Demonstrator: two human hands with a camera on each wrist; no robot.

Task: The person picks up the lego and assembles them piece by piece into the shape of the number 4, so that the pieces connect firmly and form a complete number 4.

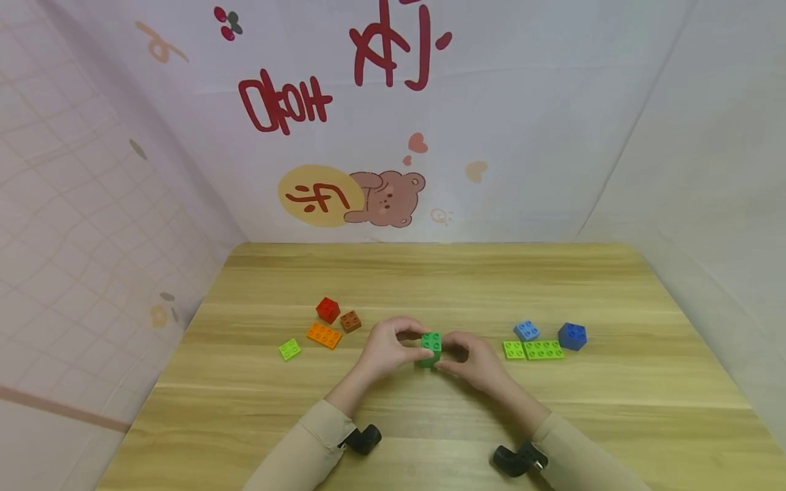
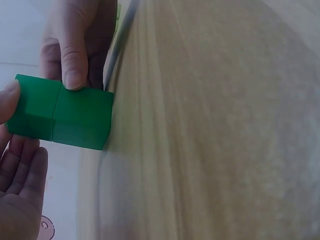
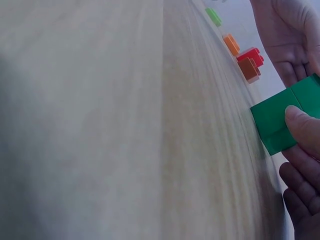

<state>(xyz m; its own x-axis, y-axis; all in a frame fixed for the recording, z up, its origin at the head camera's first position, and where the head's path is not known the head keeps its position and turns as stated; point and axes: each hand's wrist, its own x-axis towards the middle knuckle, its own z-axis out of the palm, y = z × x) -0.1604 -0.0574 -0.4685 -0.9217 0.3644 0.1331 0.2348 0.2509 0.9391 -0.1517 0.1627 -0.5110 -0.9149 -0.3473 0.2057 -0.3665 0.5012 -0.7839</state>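
Between my hands two green bricks stand stacked one on the other, a thin seam between them. My left hand pinches the upper green brick between thumb and fingers. Lower down, my right hand grips the lower green brick, its thumb flat on the side. Studs show on top in the head view. Whether the stack touches the table cannot be told.
Left on the wooden table lie a red brick, a brown brick, an orange brick and a lime brick. Right lie a light blue brick, two lime bricks and a dark blue brick.
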